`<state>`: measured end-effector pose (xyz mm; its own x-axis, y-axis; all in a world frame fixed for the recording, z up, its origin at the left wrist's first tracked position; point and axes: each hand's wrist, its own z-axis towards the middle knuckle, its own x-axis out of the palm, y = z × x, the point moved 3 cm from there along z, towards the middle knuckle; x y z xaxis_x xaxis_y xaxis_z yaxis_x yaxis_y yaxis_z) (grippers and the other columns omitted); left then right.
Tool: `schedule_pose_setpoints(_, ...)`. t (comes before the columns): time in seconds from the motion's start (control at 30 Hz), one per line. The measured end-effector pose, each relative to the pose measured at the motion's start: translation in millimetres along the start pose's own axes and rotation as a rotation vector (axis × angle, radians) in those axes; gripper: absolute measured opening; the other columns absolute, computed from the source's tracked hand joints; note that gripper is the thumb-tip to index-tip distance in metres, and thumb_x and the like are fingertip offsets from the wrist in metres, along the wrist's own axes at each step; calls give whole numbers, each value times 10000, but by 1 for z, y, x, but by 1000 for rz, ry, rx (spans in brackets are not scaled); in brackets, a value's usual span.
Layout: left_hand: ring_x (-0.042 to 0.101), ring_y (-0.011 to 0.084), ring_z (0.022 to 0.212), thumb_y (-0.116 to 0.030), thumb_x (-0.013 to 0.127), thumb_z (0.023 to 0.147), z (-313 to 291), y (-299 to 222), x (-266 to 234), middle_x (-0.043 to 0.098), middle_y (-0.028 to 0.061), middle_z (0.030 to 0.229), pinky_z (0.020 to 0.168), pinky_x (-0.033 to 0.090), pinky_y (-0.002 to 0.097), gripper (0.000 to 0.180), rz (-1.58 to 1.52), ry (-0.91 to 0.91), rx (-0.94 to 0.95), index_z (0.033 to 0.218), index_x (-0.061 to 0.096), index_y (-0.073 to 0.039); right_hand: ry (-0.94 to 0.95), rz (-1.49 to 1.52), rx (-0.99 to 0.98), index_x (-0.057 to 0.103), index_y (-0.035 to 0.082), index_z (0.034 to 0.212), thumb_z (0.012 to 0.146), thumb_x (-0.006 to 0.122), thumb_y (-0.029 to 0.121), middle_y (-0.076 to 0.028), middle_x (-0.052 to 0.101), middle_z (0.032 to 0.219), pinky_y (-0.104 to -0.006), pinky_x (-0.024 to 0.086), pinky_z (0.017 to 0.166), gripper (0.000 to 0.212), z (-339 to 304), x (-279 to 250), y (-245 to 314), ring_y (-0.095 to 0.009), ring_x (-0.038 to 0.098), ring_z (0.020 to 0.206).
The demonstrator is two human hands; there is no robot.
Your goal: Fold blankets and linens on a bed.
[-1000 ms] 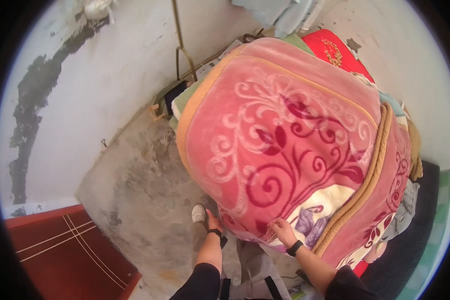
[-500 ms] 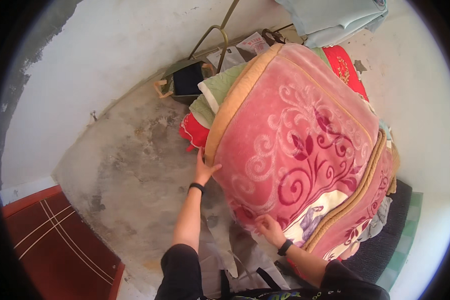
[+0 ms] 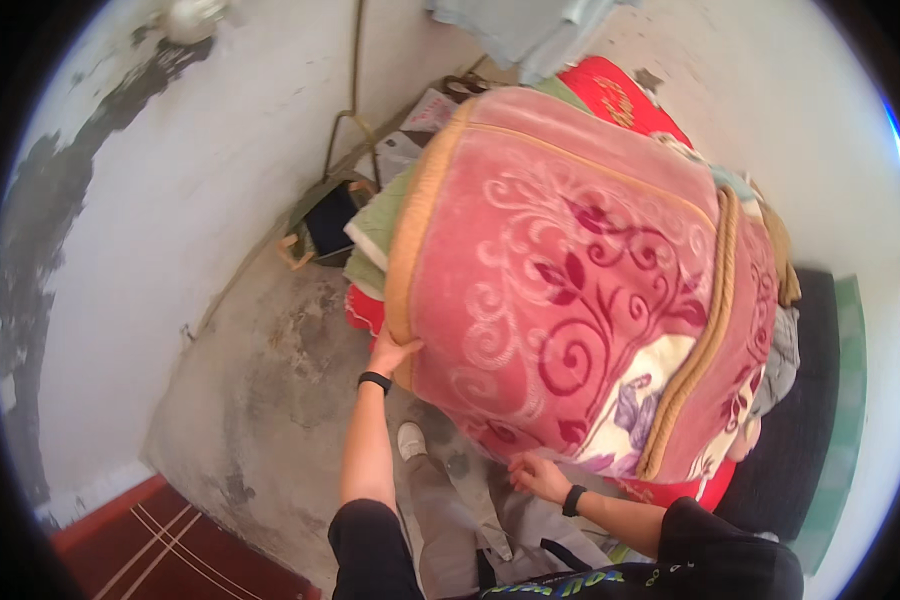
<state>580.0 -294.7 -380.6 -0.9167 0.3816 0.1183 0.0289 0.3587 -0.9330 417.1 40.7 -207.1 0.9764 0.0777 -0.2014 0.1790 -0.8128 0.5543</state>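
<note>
A thick pink blanket (image 3: pixel 570 260), folded into a bulging bundle, sits in front of the person at the corner of the room, on top of other bedding. Green quilted cloth (image 3: pixel 375 228) and red cloth (image 3: pixel 362 310) peek out from under its left side, and an embroidered red cloth (image 3: pixel 615 95) shows behind its far end.

The left hand (image 3: pixel 392 355) is at the blanket's left edge: its thumb lies over the tan border (image 3: pixel 416 205) and the other fingers go out of sight beneath, so the hand appears closed on that edge. The right hand (image 3: pixel 540 477) is at the near lower edge, its fingers loosely curled (whether they have a hold of the cloth or only rest against it, I cannot tell).

The step in hand looks like taking hold of the bundle by its edges, or setting it straight — one hand at the side, one at the near end. As I judge it, shifting anything this bulky calls for a firm grip from both hands, fingers well under the layers, and an even pull, so that the folds along the tan ridge (image 3: pixel 694 360) do not slide apart. The right hand's purchase looks the less certain of the two.
</note>
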Motion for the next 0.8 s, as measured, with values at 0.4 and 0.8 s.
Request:
schedule_pose_setpoints(0.4, 569, 306, 1111, -281, 701, 799, -134, -192, 18, 588, 220, 1166, 924, 442, 367, 590, 786, 54, 118, 1229, 453, 38, -269, 272, -49, 564, -3, 1016, 878, 453, 37, -82, 650, 795, -285, 518, 602, 182, -142, -126, -162, -154, 644, 699)
schedule_pose_setpoints(0.8, 503, 332, 1144, -208, 644, 814, -287, -327, 631, 443, 253, 1237, 967, 427, 380, 840, 627, 811, 404, 1384, 84, 51, -695, 909, -37, 560, -5, 947, 877, 467, 42, -105, 624, 711, -288, 505, 498, 125, -211, -193, -390, -171, 607, 569)
